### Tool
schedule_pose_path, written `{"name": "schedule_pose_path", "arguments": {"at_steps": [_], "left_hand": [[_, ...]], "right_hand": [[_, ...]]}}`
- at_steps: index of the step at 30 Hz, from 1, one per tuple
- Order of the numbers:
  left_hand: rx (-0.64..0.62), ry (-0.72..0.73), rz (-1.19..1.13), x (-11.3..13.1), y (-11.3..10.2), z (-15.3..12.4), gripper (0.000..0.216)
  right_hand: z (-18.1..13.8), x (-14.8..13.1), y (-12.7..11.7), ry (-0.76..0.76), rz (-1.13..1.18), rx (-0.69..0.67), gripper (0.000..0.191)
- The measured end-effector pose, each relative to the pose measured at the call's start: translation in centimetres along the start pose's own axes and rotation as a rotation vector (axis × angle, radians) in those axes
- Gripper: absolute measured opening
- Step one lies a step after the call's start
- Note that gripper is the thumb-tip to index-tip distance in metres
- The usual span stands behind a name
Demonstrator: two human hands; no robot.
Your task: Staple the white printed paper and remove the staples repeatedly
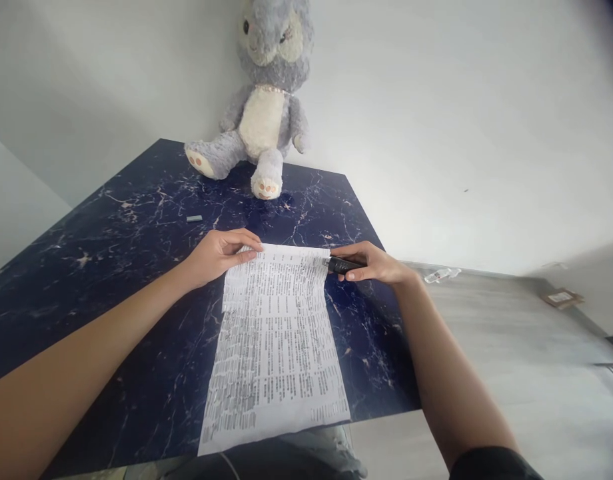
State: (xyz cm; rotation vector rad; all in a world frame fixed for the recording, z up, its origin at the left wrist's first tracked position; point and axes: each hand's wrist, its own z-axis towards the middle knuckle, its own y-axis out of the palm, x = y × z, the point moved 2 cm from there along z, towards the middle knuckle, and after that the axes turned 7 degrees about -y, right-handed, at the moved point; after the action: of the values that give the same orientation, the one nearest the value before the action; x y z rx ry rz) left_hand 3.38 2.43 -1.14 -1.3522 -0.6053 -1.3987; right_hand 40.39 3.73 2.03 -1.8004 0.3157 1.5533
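Note:
A long printed paper sheet lies on the dark blue marbled table, reaching from its middle to the near edge. My left hand rests on the sheet's far left corner, fingers curled and pressing it down. My right hand is at the far right corner, closed around a black pen whose tip touches the paper's edge.
A grey and cream plush rabbit sits at the table's far edge against the white wall. A small grey piece lies on the table beyond my left hand. On the floor to the right lie a small clear item and a cardboard piece.

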Motion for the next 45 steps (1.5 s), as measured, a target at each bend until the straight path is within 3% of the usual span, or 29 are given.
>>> {"name": "schedule_pose_path", "arguments": {"at_steps": [18, 28, 35, 37, 39, 42, 45], "left_hand": [[-0.022, -0.005, -0.013, -0.1, 0.1, 0.0, 0.017], [0.044, 0.002, 0.014, -0.2, -0.2, 0.1, 0.017], [0.136, 0.001, 0.247, -0.9, -0.6, 0.5, 0.017], [0.159, 0.021, 0.348, -1.2, -0.5, 0.5, 0.016], [0.153, 0.054, 0.434, -1.4, -0.4, 0.5, 0.018], [0.072, 0.073, 0.584, -1.7, -0.2, 0.3, 0.023], [-0.029, 0.057, 0.739, -1.7, -0.1, -0.1, 0.037]], "right_hand": [[0.8, -0.7, 0.7, 0.038, -0.096, -0.005, 0.048], [1.8, -0.5, 2.7, 0.117, 0.012, 0.176, 0.031], [0.8, -0.4, 1.2, 0.136, 0.055, 0.107, 0.057], [0.4, 0.2, 0.5, 0.163, 0.058, 0.171, 0.054], [0.3, 0.8, 0.1, 0.181, 0.076, 0.320, 0.048], [0.8, 1.2, 0.6, 0.159, 0.179, 0.531, 0.050], [1.9, 0.5, 2.6, 0.095, 0.347, 0.532, 0.056]]}}
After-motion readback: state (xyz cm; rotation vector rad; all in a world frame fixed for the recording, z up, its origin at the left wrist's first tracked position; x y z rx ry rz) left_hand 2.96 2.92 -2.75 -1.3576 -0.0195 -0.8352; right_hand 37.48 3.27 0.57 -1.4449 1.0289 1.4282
